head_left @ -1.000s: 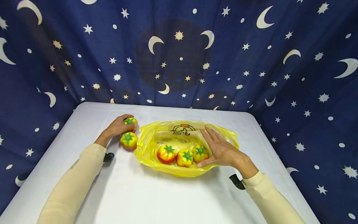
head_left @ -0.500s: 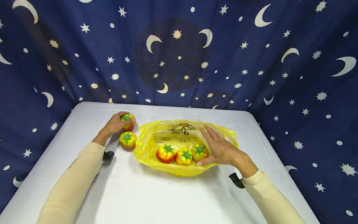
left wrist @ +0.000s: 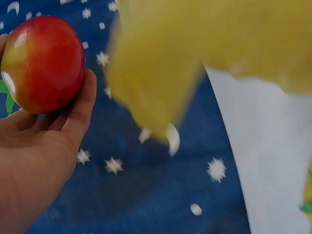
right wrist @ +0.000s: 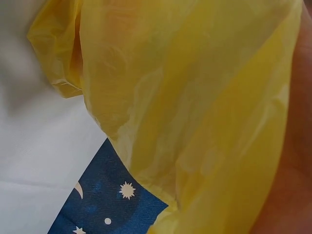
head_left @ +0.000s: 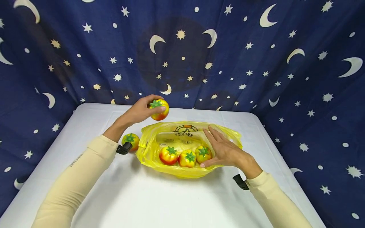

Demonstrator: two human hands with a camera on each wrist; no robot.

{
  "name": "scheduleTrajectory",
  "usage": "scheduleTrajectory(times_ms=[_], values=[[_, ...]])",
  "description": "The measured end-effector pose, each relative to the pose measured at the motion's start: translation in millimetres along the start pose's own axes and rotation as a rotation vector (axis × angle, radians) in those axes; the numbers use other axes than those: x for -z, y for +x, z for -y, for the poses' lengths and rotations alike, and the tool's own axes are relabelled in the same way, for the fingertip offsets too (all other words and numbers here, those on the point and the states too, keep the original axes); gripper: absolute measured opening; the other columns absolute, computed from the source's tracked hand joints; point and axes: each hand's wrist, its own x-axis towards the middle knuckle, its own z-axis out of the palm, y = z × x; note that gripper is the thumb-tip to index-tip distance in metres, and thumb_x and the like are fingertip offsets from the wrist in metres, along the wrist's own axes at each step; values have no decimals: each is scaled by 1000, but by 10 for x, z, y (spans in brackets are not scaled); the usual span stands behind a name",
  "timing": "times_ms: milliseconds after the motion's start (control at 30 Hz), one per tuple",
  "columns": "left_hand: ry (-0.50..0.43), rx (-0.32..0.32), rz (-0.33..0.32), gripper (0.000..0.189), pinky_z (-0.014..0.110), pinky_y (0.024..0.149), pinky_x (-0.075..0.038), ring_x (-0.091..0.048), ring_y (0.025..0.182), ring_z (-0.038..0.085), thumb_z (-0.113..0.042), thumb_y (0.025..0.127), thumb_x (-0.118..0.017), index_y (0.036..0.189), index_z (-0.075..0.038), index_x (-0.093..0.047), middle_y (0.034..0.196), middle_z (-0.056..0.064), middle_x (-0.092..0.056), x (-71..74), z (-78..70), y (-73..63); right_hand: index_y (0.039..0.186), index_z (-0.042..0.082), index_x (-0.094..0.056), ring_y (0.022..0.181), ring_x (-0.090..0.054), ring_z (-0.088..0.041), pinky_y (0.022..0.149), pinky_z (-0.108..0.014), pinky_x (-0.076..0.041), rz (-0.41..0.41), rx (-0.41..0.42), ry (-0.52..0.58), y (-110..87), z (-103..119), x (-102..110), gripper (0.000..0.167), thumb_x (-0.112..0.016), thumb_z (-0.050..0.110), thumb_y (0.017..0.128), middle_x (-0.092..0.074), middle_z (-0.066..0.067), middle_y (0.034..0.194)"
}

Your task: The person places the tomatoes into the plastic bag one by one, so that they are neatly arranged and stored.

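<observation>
The bag (head_left: 179, 173) lies at the middle of the tabletop (head_left: 171, 202), its mouth facing up. In it, along the near side, sit three fruits in a row: the left fruit (head_left: 168, 157), the middle fruit (head_left: 187, 160) and the right fruit (head_left: 203, 155). A loose fruit (head_left: 134, 138) stands just left of the bag, partly behind the left wrist. The left grip (head_left: 139, 110) holds a raised fruit (head_left: 160, 116) off the tabletop — beyond the bag's far left rim. The right grip (head_left: 226, 152) is at the bag's right side, thumb beside the right fruit. The curtain (head_left: 182, 69) hangs behind and along both sides.
</observation>
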Motion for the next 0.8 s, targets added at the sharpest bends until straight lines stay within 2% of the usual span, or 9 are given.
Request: scheduleTrajectory(times_ms=[133, 333, 500, 800], values=[[-1, -74, 97, 54, 37, 90, -53, -58, 105, 28, -31, 97, -70, 142, -7, -52, 125, 12, -58, -196, -223, 46, 164, 13, -6, 152, -9, -43, 113, -70, -20, -2, 6, -2, -12, 6, 1, 139, -76, 79, 64, 3, -14, 169], [10, -138, 206, 50, 36, 91, -53, -58, 105, 26, -29, 97, -69, 138, -6, -55, 123, 10, -59, -478, -435, 134, 164, 13, -7, 152, -9, -43, 114, -68, -21, -8, 1, -4, -38, -5, 11, 139, -75, 80, 64, 1, -15, 169], [95, -150, 291, 50, 35, 99, -50, -59, 110, 22, -35, 98, -68, 137, -7, -55, 125, 6, -61, -719, -520, 212, 164, 14, -6, 151, -10, -44, 113, -68, -23, -7, -8, -2, -55, -27, 4, 139, -73, 82, 64, 1, -15, 169], [181, -139, 408, 54, 33, 99, -49, -59, 112, 18, -45, 99, -63, 138, -8, -55, 131, 3, -61, -1004, -514, 310, 164, 11, -5, 152, -9, -43, 115, -63, -24, -18, 5, -15, -73, -53, -2, 138, -73, 82, 66, 0, -16, 169]])
